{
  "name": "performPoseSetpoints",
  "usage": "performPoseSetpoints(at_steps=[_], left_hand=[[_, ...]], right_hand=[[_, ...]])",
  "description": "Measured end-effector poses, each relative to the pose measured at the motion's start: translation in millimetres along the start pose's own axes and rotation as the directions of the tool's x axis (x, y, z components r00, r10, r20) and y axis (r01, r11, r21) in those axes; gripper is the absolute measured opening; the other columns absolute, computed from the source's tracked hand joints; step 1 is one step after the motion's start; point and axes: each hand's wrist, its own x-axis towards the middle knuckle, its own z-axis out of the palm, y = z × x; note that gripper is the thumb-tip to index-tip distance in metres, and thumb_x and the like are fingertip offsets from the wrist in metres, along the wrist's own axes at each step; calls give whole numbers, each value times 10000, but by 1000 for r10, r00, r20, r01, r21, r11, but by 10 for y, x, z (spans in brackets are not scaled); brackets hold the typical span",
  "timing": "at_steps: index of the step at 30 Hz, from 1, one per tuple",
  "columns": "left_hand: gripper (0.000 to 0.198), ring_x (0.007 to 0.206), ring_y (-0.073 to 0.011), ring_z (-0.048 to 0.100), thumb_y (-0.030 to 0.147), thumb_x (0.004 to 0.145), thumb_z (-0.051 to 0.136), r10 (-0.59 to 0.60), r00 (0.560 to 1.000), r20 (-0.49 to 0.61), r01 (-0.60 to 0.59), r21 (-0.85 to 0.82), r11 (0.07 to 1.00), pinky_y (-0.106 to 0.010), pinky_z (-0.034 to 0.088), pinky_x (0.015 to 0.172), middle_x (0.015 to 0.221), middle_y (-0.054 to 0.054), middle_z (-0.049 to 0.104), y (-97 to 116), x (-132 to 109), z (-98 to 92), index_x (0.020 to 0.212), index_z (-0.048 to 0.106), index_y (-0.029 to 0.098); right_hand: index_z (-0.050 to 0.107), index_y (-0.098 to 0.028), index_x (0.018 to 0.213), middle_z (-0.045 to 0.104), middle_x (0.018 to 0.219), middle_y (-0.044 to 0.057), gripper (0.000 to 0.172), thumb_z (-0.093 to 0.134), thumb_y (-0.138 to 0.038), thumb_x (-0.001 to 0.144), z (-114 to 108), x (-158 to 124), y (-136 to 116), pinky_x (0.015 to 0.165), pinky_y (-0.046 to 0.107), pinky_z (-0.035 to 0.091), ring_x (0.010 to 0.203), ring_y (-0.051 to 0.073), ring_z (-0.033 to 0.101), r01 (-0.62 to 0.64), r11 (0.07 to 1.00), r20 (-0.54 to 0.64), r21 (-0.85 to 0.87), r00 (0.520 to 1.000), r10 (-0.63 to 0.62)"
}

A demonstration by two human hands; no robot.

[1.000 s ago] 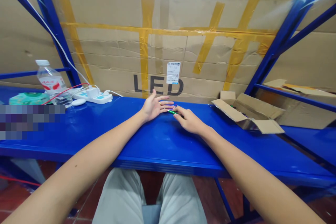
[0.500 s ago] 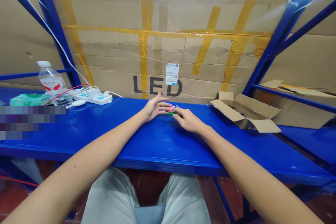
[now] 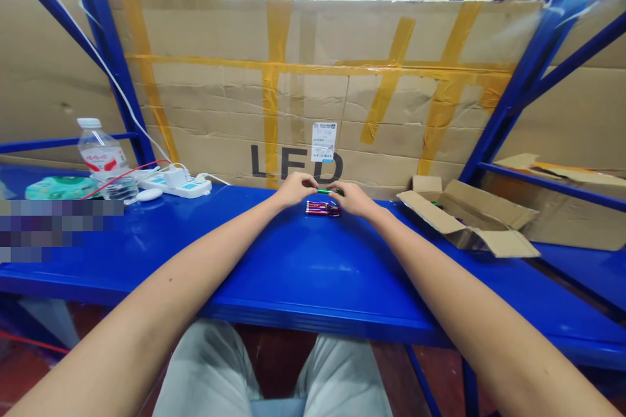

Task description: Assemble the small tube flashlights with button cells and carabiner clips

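Observation:
Both my arms reach across a blue metal shelf (image 3: 303, 273). My left hand (image 3: 293, 187) and my right hand (image 3: 353, 198) are closed on the two ends of a thin green stick-like piece (image 3: 327, 192), held level just above the shelf. Right below it, between my hands, lies a small bundle of red and purple thin pieces (image 3: 323, 208) on the shelf. What these pieces are is too small to make out.
An open cardboard box (image 3: 469, 215) lies to the right. At the left stand a water bottle (image 3: 104, 158), a white power strip (image 3: 176, 182) with red and white wires, and a green tissue pack (image 3: 56, 187). A taped cardboard sheet marked LED (image 3: 317, 85) backs the shelf.
My left hand, open a second ago, has closed on one end of the green piece. Both hands have lifted it slightly, leaving the red and purple bundle in view on the shelf.

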Motion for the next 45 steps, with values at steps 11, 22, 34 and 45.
performPoseSetpoints(at_steps=[11,22,34,45], left_hand=[[63,834,-230,651,154,722,662,-123,990,-69,128,73,989,-385,494,853,821,-84,727,-527,258,237,730,724,156],[116,808,-228,661,127,627,676,-235,972,23,233,76,970,-358,517,825,821,-73,742,-598,235,196,712,745,165],[185,894,-256,668,191,754,564,-244,970,4,240,173,955,-357,495,869,935,-98,746,-602,201,206,772,746,162],[315,1236,-335,520,344,815,565,-277,960,-35,260,476,840,-479,309,1107,1260,-140,646,-724,-257,-198,1069,674,193]], right_hand=[[673,-122,1113,716,1068,106,266,568,-156,871,296,282,471,859,285,483,925,170,648,-215,976,-31,27,976,215],[750,-138,1022,744,1035,108,261,539,-149,868,388,263,411,902,293,470,964,207,663,-218,976,69,-29,973,219],[747,-161,1062,725,1152,88,328,447,-207,937,373,218,385,933,260,455,1076,203,647,-171,983,70,-72,982,176],[724,-121,1128,693,1212,133,341,511,-122,862,-57,-315,504,984,307,455,1133,259,637,-376,907,106,-187,910,400]])
